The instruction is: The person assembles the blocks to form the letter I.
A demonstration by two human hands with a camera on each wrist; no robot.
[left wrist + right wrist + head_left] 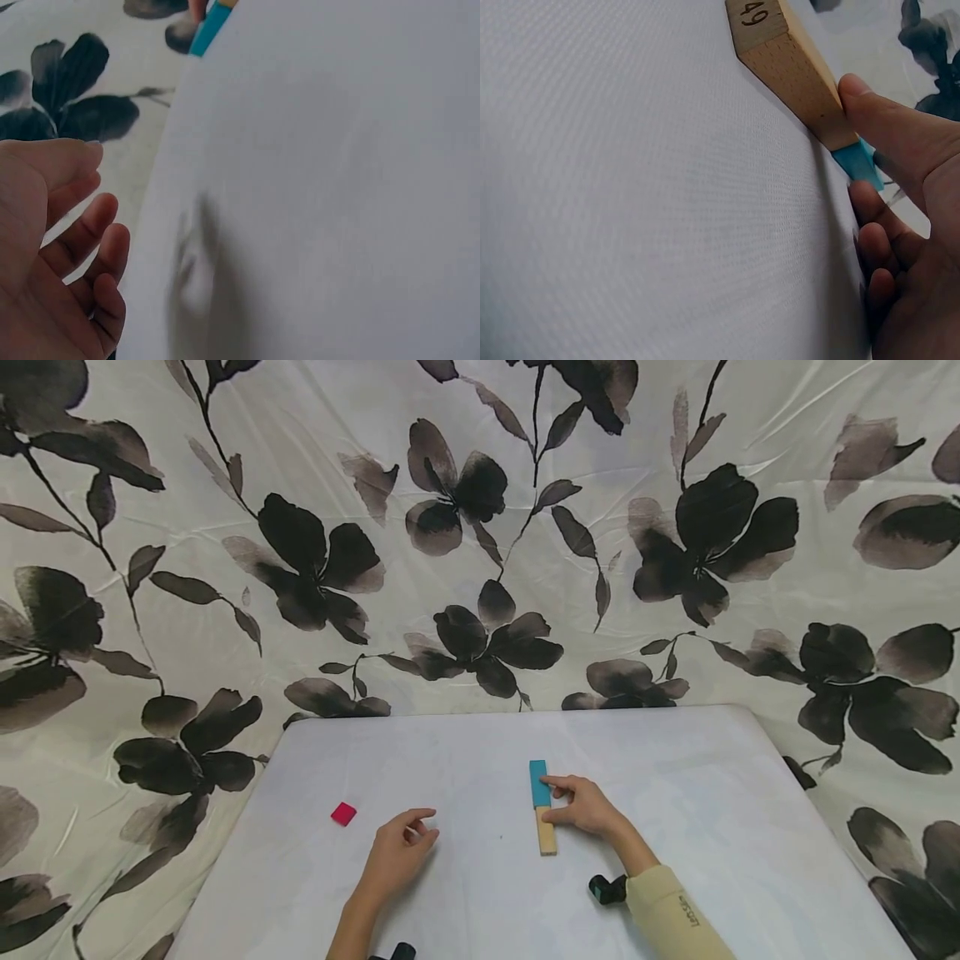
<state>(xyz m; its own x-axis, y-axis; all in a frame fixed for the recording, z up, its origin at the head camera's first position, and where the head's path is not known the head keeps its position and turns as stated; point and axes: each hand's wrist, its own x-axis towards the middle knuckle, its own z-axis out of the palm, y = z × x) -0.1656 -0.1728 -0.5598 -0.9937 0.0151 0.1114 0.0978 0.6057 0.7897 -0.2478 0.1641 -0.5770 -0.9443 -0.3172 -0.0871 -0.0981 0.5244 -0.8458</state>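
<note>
On a white tabletop [472, 902], flower-patterned cloth [480, 560] beyond it, a blue block [537, 789] and a wooden block [547, 840] lie end to end, well right of a red block [343, 814]. My right hand [590, 806] is unclenched, index finger on the blue, thumb on the wood; my left hand [399, 853], relaxed and loosely bent, holds nothing.

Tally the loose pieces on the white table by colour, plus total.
Red piece: 1
Blue piece: 1
Plain wood piece: 1
Total: 3
</note>
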